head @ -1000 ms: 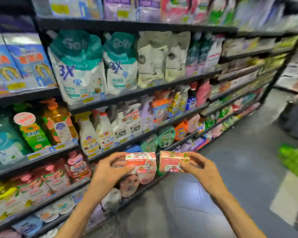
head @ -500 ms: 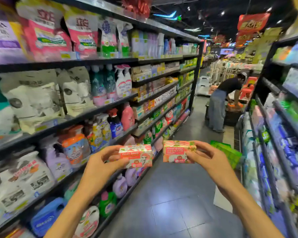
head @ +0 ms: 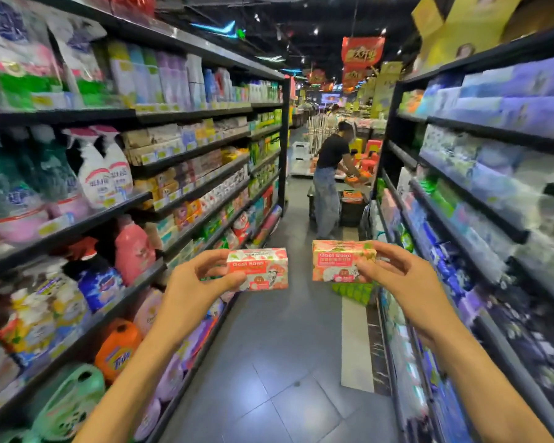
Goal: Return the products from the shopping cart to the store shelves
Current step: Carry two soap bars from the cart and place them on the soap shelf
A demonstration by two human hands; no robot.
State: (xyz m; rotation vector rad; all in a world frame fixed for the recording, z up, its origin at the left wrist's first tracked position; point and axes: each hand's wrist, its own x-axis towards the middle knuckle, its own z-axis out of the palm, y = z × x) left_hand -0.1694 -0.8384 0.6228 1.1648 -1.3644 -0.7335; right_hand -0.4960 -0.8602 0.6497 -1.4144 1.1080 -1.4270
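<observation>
Head view looks down a store aisle between two runs of shelves. Left hand (head: 192, 287) pinches a pink soap box (head: 259, 268) by its left end, thumb on the front, fingers behind. Right hand (head: 406, 282) pinches a second soap box (head: 336, 260) by its right end the same way. Both boxes are held apart at the same height over the grey floor (head: 279, 378). Left shelves (head: 115, 215) carry detergent bottles; right shelves (head: 480, 199) carry wrapped packs. Farther down the aisle, a person (head: 331, 183) bends over a cart.
</observation>
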